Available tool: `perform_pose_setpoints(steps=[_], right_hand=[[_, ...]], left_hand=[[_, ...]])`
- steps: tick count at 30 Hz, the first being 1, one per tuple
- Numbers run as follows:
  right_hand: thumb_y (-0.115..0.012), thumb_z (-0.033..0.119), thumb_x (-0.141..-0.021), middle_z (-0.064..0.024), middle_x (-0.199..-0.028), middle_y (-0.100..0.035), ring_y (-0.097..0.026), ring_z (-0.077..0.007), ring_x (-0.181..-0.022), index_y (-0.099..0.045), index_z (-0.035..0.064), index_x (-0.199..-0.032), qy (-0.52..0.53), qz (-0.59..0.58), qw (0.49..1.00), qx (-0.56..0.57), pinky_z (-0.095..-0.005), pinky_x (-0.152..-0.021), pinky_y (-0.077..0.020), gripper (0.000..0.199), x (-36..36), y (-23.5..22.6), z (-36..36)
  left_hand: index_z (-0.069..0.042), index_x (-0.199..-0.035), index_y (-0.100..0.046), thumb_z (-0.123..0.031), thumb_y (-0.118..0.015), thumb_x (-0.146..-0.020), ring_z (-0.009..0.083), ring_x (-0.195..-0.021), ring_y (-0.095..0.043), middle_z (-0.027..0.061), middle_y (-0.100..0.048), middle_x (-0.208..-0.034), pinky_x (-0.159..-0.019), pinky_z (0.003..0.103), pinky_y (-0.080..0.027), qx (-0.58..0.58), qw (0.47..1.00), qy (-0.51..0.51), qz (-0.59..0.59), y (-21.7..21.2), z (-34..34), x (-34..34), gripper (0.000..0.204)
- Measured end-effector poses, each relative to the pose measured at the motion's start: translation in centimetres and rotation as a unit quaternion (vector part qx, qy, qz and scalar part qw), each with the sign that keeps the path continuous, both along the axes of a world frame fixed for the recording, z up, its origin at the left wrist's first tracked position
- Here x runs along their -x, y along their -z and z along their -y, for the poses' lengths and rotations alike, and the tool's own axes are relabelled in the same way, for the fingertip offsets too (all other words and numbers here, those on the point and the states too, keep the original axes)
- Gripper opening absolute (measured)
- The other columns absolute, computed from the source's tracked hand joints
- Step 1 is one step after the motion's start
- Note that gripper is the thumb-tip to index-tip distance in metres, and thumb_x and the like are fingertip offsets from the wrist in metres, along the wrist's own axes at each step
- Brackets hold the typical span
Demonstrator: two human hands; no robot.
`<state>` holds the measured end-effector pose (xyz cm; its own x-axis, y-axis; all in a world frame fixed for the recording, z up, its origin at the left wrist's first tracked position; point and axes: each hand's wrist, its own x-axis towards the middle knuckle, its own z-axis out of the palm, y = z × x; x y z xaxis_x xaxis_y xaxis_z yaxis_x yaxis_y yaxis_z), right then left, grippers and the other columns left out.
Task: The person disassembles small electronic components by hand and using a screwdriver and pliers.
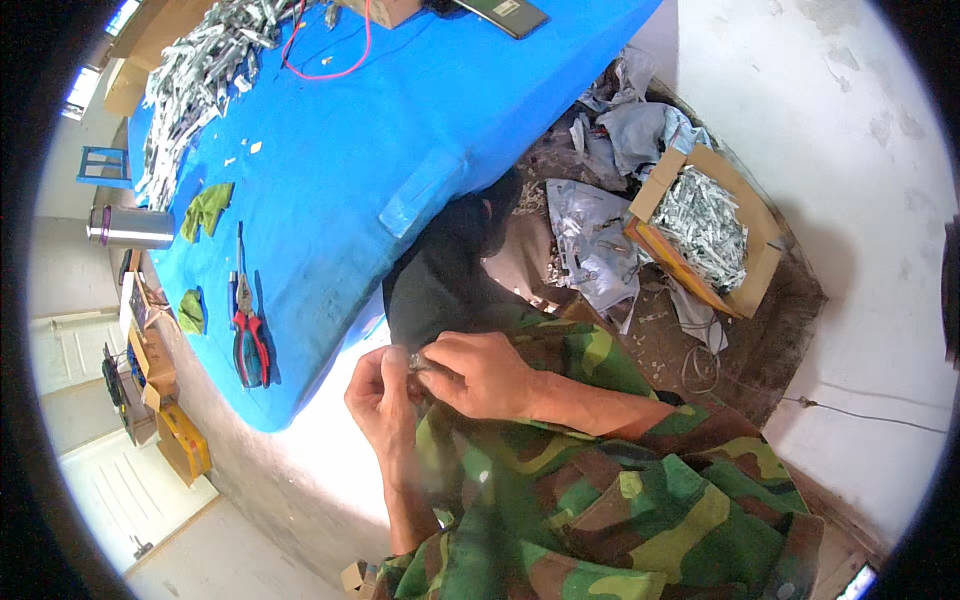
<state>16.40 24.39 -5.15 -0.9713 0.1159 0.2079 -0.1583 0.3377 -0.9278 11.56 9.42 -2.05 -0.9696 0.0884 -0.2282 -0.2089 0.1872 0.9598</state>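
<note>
Above my lap, my left hand (pixel 384 398) and my right hand (pixel 478 374) meet fingertip to fingertip. Pinched between them is a small shiny grey piece (pixel 416 362); fingers cover most of it, and its kind does not show. Both hands are closed. To their left, on the blue-covered table (pixel 330 230), lies a pair of pliers (pixel 250 348) with red and dark handles. A thin long tool (pixel 240 258) lies against its jaws. Two crumpled green cloth pieces (pixel 207 210) are close by.
A pile of grey-white strips (pixel 195 95) covers the table's far left, near a metal cylinder (pixel 138 228). A pink cable (pixel 345 72) and a phone (pixel 508 14) lie at the far edge. On the right, an open cardboard box (pixel 765 255) of strips stands beside grey plastic bags (pixel 595 240).
</note>
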Motion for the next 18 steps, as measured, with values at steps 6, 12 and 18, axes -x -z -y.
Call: perform_pose_setpoints(steps=[6, 12, 18], right_hand=[[-0.067, 0.021, -0.094, -0.0108, -0.077, -0.061, -0.066, -0.0338, -0.072, -0.06, 0.0052, -0.082, -0.015, -0.054, 0.998, -0.023, -0.0454, -0.061, -0.0532, 0.021, 0.7, 0.6, 1.0], [-0.069, 0.02, -0.091, -0.0096, -0.074, -0.058, -0.064, -0.0322, -0.066, -0.06, 0.0059, -0.081, -0.015, -0.093, 0.995, -0.032, -0.044, -0.055, -0.0501, 0.02, 1.7, 0.8, 2.1], [-0.068, 0.02, -0.093, -0.012, -0.082, -0.062, -0.066, -0.0352, -0.072, -0.066, 0.0043, -0.094, -0.033, -0.045, 0.998, 0.028, -0.0464, -0.059, -0.0514, 0.016, 2.1, 1.6, 1.5]], left_hand=[[0.001, -0.095, -0.069, -0.019, -0.06, -0.106, 0.0039, -0.061, -0.05, -0.001, -0.062, -0.074, -0.052, 0.021, -0.039, -0.001, 0.999, -0.033, 0.005, 0.8, 0.9, -0.4, 0.024], [0.002, -0.097, -0.066, -0.016, -0.055, -0.106, 0.0044, -0.059, -0.049, -0.0006, -0.059, -0.074, -0.051, 0.021, -0.038, 0.011, 0.999, -0.049, -0.007, 0.5, 1.9, 0.1, 0.023], [0.001, -0.095, -0.065, -0.018, -0.058, -0.105, 0.0049, -0.058, -0.048, 0.0008, -0.059, -0.072, -0.049, 0.021, -0.037, -0.011, 0.997, -0.073, -0.007, 0.4, 0.9, 1.0, 0.022]])
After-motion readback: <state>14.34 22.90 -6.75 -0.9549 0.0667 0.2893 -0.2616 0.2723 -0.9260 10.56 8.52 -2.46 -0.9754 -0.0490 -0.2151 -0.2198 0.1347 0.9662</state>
